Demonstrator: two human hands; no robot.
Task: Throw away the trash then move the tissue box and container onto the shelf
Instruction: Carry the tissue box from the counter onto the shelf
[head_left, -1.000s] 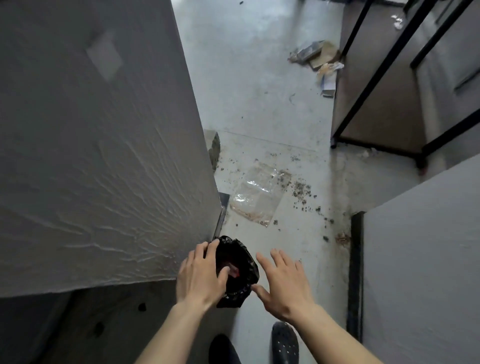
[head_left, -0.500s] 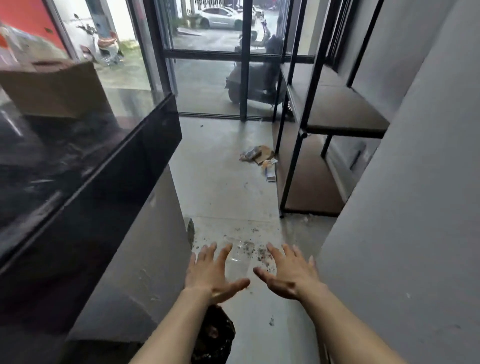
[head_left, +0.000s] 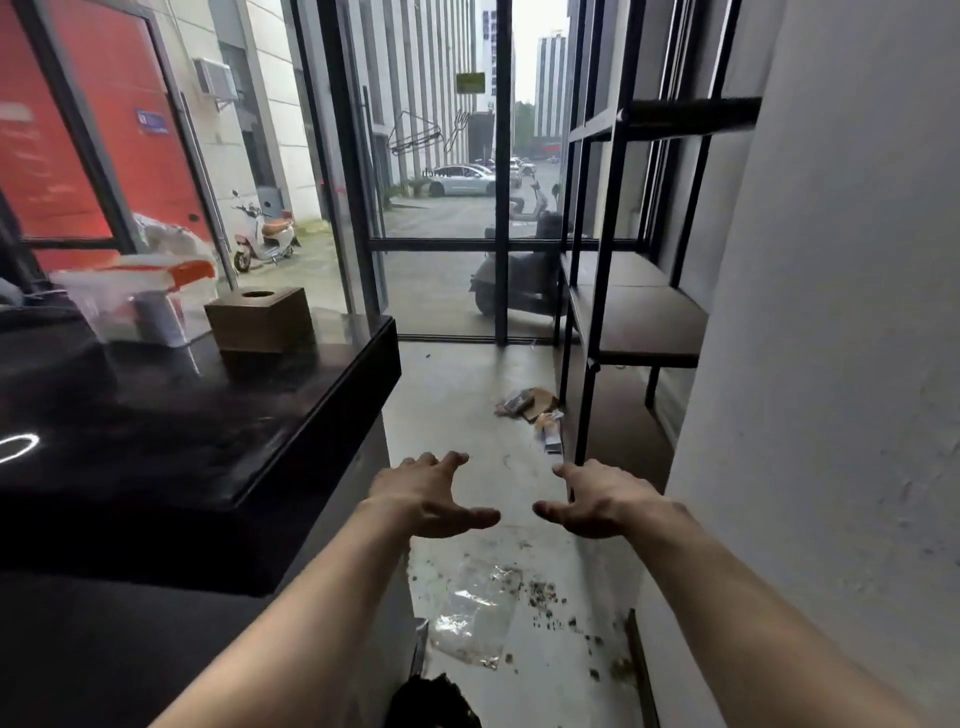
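Observation:
A brown wooden tissue box (head_left: 261, 320) stands on the black counter (head_left: 218, 431) at the left. Beside it, further left, is a clear plastic container (head_left: 140, 299) with an orange-and-white lid. My left hand (head_left: 431, 496) and my right hand (head_left: 597, 501) hover side by side over the floor, fingers spread, holding nothing. A black trash bag (head_left: 434, 701) sits on the floor at the bottom edge, below my left forearm. The black metal shelf (head_left: 639, 317) with brown boards stands at the right, against the window.
A clear plastic bag (head_left: 475, 610) and dark crumbs lie on the grey floor ahead. Paper and cardboard scraps (head_left: 535, 410) lie by the shelf's foot. A white wall (head_left: 831, 364) closes the right side. Glass windows face a street with scooters.
My left hand let go of the black trash bag, which now rests on the floor. Both hands rose and opened, and my view lifted from the floor to the counter and window.

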